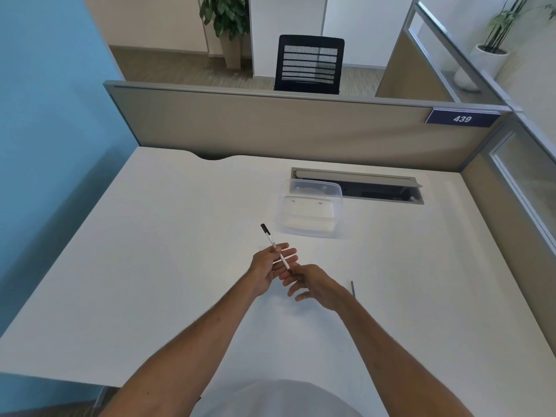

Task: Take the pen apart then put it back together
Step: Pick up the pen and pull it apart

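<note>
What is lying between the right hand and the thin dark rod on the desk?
Nothing: in the head view, only bare white desk separates the right hand from the thin dark rod.

Bright, even daylight-ish office light, seemingly from the right side and overhead. Soft, faint shadows only, under the hands (293, 276) and beside the clear plastic container (310, 212). White desk (150, 266) nearly blown out, low contrast. Heavy wide-angle bending on the partition (270, 124) and edges. Slightly soft overall, fingers a bit smeared.

Head-worn view, forward and down (wide-angle) over desk (150, 236)
</note>
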